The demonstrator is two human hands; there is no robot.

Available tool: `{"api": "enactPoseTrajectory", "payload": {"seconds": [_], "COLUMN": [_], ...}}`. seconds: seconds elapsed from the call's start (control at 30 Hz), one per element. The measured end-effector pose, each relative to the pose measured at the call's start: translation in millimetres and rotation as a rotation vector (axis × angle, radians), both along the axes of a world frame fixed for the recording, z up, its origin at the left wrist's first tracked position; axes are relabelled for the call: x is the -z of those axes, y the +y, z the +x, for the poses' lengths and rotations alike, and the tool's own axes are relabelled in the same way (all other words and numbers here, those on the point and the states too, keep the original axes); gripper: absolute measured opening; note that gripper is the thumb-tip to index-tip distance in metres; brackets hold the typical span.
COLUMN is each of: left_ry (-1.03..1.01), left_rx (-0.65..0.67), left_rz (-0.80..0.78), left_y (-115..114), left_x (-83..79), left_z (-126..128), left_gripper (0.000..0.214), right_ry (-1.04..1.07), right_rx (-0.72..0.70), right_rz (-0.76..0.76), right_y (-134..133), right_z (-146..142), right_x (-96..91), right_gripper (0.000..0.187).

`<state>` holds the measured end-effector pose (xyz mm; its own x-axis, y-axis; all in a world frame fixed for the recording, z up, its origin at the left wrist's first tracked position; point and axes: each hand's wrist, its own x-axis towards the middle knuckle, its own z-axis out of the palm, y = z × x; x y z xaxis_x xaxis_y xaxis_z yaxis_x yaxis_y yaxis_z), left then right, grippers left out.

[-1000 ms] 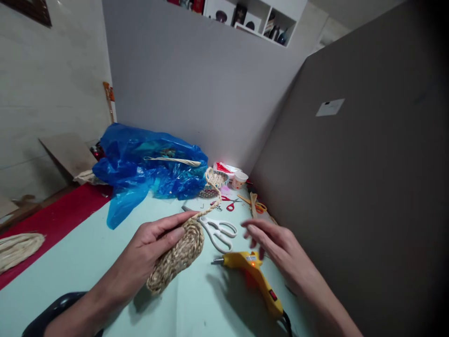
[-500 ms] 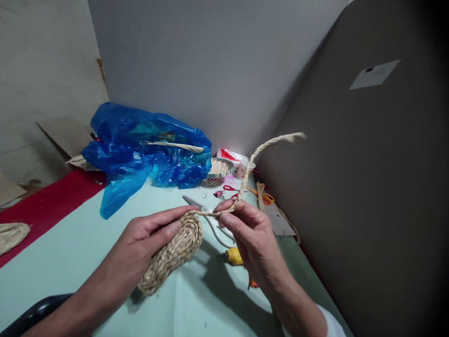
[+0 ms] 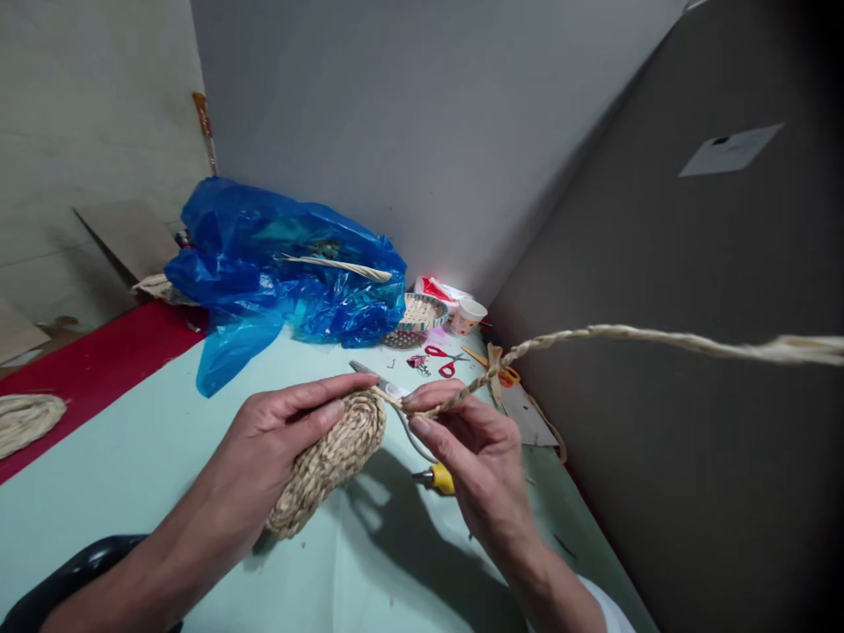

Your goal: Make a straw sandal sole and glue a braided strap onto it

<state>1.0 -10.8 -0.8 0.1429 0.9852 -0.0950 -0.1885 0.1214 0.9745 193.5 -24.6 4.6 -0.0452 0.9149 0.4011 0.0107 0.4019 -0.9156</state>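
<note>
My left hand grips an oval mat of coiled straw braid, held tilted above the pale green table. The loose braided straw cord runs from the mat's top edge out to the right past the frame edge. My right hand pinches this cord close to the mat, between thumb and fingers. Under my right hand lies a yellow glue gun, mostly hidden. White-handled scissors lie behind the mat, partly covered.
A crumpled blue plastic bag lies at the back. Behind my hands lie a small woven basket, a paper cup and red scissors. Grey partition walls stand behind and right. A straw coil rests on red cloth at left.
My right hand left the glue gun and took the braid near the mat. The loose cord swung from the table, up, then out level to the right. My left hand kept the mat.
</note>
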Motion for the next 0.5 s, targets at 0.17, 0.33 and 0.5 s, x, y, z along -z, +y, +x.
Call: {"api": "enactPoseTrajectory", "payload": {"seconds": [0.17,0.33,0.5], "left_ry": [-0.03,-0.053,-0.03], "left_rx": [-0.017,-0.044,-0.041], "left_rz": [-0.044,-0.052,-0.05], "left_y": [1,-1,0], "left_x": [0.1,1.1,1.4], "left_z": [1,0,0], "left_gripper": [0.028,0.028,0.031], "right_ry": [-0.065,-0.15,-0.155], "right_rx": [0.005,0.035,0.102], "right_rz": [0.056,0.143,0.181], "right_y": [-1,-2,-3], "right_z": [-1,-3,-5], "right_x": [4.7,10.3,9.4], "right_gripper": [0.009,0.017,0.018]}}
